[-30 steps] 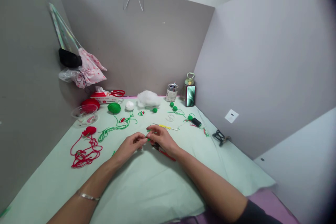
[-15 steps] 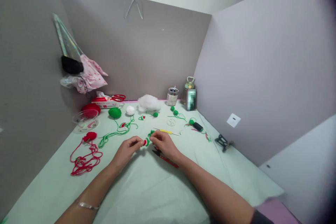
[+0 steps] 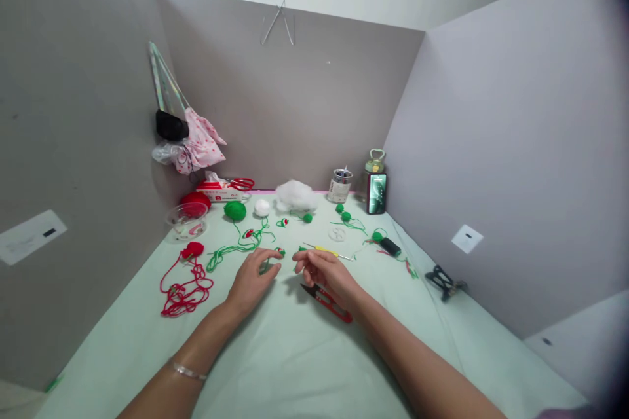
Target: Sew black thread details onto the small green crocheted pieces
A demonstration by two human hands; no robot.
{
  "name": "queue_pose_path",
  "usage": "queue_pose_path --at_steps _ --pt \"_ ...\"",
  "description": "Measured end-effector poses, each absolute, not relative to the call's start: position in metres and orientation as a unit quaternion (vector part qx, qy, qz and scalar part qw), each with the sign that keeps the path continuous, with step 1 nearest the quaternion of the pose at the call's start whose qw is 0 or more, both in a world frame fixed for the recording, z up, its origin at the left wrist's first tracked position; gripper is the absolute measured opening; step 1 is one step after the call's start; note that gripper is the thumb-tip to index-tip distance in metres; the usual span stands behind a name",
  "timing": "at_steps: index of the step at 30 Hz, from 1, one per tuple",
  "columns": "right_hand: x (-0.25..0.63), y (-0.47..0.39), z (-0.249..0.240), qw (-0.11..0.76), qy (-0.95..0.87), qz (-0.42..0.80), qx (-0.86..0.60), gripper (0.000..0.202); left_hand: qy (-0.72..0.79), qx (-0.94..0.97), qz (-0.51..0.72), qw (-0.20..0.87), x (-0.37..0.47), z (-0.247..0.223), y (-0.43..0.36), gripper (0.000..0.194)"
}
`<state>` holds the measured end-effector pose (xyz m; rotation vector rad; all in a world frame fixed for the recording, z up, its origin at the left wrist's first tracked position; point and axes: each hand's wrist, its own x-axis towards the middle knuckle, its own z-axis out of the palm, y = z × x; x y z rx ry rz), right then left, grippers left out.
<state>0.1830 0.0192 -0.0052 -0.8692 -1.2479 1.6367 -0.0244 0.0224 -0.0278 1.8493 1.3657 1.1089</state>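
Note:
My left hand (image 3: 253, 280) has its thumb and fingers apart with nothing between them. Just past its fingertips lies a small red, white and green crocheted piece (image 3: 280, 252). My right hand (image 3: 328, 273) hovers above the cloth, loosely curled with its fingers apart; I see nothing held in it. By its fingertips is a small bit of green crochet (image 3: 301, 249), partly covered. Red thread snips (image 3: 334, 306) lie under the right hand and wrist. Beyond that hand is a crochet hook (image 3: 325, 250) with a yellow grip.
Red yarn (image 3: 184, 294) and green yarn (image 3: 228, 251) trail at left, near a clear plastic bowl (image 3: 187, 226). White stuffing (image 3: 295, 196), a can of pens (image 3: 340, 186) and a phone (image 3: 377, 194) stand at the back. A black stand (image 3: 442, 281) sits at right.
My hands have moved apart and let go of the crocheted piece they were both pinching; it now lies beyond my fingertips. The view has turned left, so everything sits further right.

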Motion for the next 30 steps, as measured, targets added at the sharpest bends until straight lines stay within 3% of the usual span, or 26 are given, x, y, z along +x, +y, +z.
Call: queue_pose_path --at_steps 5,14,19,24,30 --pt "0.183 0.02 -0.009 0.422 -0.494 0.673 -0.354 0.039 0.509 0.693 0.428 0.278 -0.022 -0.025 0.02 0.02" --pt "0.18 0.01 0.004 0.402 -0.607 0.529 -0.436 0.046 0.515 0.613 0.507 0.32 -0.032 -0.02 0.029 0.022" --pt "0.176 0.002 -0.007 0.296 -0.776 0.363 -0.422 0.014 0.48 0.526 0.573 0.405 -0.04 0.012 0.035 0.029" --pt "0.159 -0.016 -0.017 0.14 -0.93 0.127 -0.315 0.041 0.44 0.499 0.629 0.403 -0.051 0.057 0.041 0.03" --pt "0.153 -0.028 -0.022 0.1 -0.954 0.055 -0.276 0.076 0.467 0.583 0.547 0.377 -0.038 0.053 0.034 0.031"
